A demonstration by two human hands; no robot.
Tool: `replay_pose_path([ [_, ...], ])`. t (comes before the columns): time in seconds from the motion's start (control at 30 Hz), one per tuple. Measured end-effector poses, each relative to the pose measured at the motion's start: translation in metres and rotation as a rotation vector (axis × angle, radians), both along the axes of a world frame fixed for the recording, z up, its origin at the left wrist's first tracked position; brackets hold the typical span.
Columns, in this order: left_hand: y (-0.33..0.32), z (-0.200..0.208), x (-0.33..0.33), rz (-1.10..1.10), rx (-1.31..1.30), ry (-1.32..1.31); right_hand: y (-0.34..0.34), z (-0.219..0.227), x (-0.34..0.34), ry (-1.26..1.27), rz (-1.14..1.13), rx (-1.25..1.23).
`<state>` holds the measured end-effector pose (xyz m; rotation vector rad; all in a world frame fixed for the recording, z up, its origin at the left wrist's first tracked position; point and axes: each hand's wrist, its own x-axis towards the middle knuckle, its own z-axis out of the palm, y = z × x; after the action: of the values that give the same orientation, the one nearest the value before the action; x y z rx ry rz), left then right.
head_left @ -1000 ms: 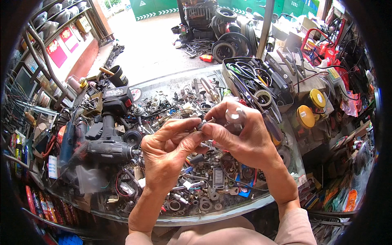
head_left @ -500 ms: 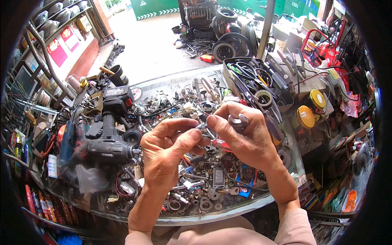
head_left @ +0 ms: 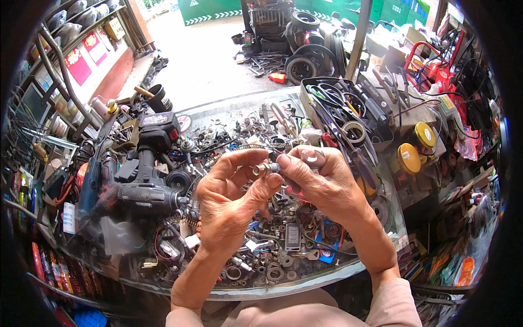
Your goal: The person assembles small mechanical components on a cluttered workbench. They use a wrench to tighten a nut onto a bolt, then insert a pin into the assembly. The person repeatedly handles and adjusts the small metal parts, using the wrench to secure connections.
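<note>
My left hand (head_left: 231, 193) and my right hand (head_left: 324, 182) meet above the parts-strewn glass tabletop (head_left: 210, 114). Between their fingertips is a small cylindrical metal fitting (head_left: 266, 168), its hollow-looking end pointing left. My right thumb and forefinger pinch its right end, while the left thumb presses near it from below. A shiny metal tool end (head_left: 313, 159), perhaps a spanner's, is tucked among my right fingers; the rest of it is hidden. Beneath the hands lie loose washers, wires and a small grey rectangular case (head_left: 292, 237).
A black cordless impact wrench (head_left: 150, 191) lies at the left. A bin of tools and cables (head_left: 376, 144) stands at the back right, beside yellow-lidded jars (head_left: 408, 158). A black cup (head_left: 159, 99) is at the back left. Tyres (head_left: 301, 68) stand outside beyond the table.
The fitting has turned so its end faces left and shows more clearly. My left hand has shifted slightly right, closer to my right hand. The red item beneath my right hand is now mostly covered.
</note>
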<state>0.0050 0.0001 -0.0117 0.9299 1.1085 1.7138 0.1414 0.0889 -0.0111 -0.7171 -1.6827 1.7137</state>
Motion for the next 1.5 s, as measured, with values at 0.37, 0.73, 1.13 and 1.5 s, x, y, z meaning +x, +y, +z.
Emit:
replay_pose_path([
  [0.37,0.0,0.001,0.004,0.127,0.026,0.03,-0.006,0.011,0.002,-0.067,-0.059,0.091],
  [0.73,0.0,-0.003,-0.001,-0.088,-0.071,-0.094,-0.006,0.024,0.009,-0.024,-0.081,0.201],
  [1.13,-0.001,-0.004,-0.014,-0.234,-0.111,-0.282,-0.004,0.026,0.013,0.165,0.053,0.083],
  [1.5,0.001,-0.014,-0.008,-0.293,-0.1,-0.493,-0.009,0.018,0.002,-0.052,-0.122,0.14],
])
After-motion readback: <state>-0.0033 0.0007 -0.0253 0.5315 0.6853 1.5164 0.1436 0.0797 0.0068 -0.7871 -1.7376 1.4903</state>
